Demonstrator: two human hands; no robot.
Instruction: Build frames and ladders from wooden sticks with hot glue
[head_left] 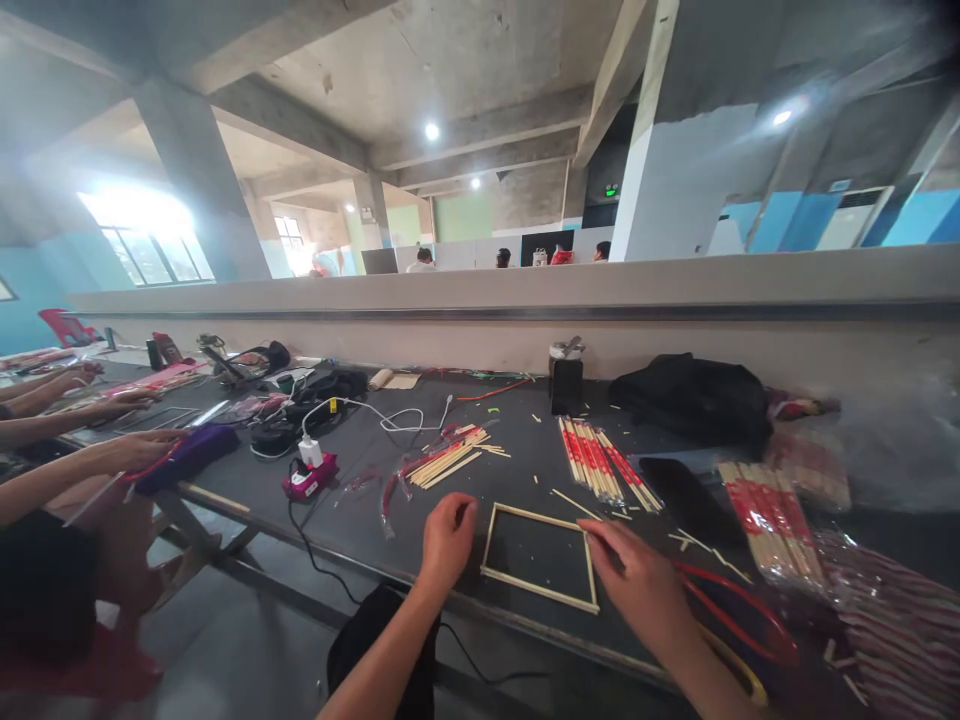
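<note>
A rectangular frame of thin wooden sticks point(540, 597) lies flat on the dark table near its front edge. My right hand point(641, 580) is at its far right corner, with thumb and fingertips closed on the stick end there. My left hand point(448, 540) hovers just left of the frame, fingers curled together; whatever they may hold is hidden. Beyond it, loose chopsticks point(448, 458) lie in a pile beside torn red-and-clear wrapping point(395, 490). Wrapped chopsticks with red bands point(590, 460) lie behind the frame, near a single thin stick point(574, 503).
A purple power strip point(311, 477) with a white plug sits at left, its black cable hanging off the edge. At right are a dark phone-like slab point(686, 498), red-handled tool loops point(742, 610), and more packed chopsticks point(772, 520). Co-workers' hands point(139, 452) are far left.
</note>
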